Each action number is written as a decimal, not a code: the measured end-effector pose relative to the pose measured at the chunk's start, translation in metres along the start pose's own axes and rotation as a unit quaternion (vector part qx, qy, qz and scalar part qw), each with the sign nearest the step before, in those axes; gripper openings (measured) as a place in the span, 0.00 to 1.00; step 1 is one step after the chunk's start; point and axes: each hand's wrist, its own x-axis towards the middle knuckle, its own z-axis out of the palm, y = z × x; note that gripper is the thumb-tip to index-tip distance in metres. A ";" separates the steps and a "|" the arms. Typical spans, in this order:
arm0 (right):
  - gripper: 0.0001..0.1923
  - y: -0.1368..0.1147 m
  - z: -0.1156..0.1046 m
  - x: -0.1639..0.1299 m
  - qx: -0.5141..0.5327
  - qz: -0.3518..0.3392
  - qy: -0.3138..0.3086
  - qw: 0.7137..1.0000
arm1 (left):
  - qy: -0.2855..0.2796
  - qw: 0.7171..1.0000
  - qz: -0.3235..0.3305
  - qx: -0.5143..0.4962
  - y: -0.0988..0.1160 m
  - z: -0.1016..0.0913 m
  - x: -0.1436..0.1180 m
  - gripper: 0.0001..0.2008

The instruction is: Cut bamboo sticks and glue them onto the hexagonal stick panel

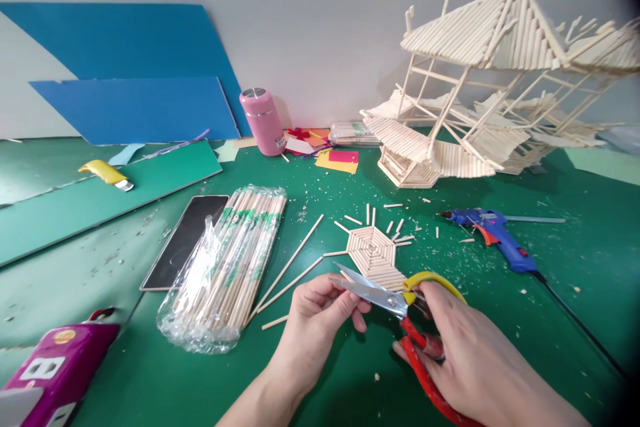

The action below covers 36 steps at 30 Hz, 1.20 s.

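Note:
My right hand (460,340) grips a pair of scissors (383,297) with one yellow and one red handle; the blades are parted and point left. My left hand (323,320) is closed in a pinch by the blade tips. A pale end of a thin wooden stick (344,275) shows at its fingers, mostly hidden. Just behind the blades lies a flat web-like panel (373,253) of sticks glued in rings, its lower part covered by the scissors. Short cut sticks (400,225) lie around it, and longer loose sticks (293,283) are left of it.
A plastic bag of sticks (245,247) partly covers a dark phone-like slab (183,233). At right lies a blue glue gun (500,233) with its cord. Behind stand a stick-built pavilion model (465,113) and a pink flask (263,123). A yellow cutter (105,172) and purple power strip (63,360) are left.

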 end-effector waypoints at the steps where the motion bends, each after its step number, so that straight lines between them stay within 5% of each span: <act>1: 0.17 0.000 0.000 0.000 -0.008 -0.002 -0.001 1.000 | 0.003 1.000 0.004 0.011 -0.001 0.000 0.000 0.05; 15: 0.14 0.003 -0.001 0.006 -0.104 -0.037 -0.006 0.994 | 0.045 0.996 0.025 0.072 -0.006 0.000 -0.005 0.06; 36: 0.15 0.005 -0.004 0.003 -0.089 -0.060 0.005 0.994 | 0.037 0.996 0.039 0.074 -0.008 0.002 -0.006 0.05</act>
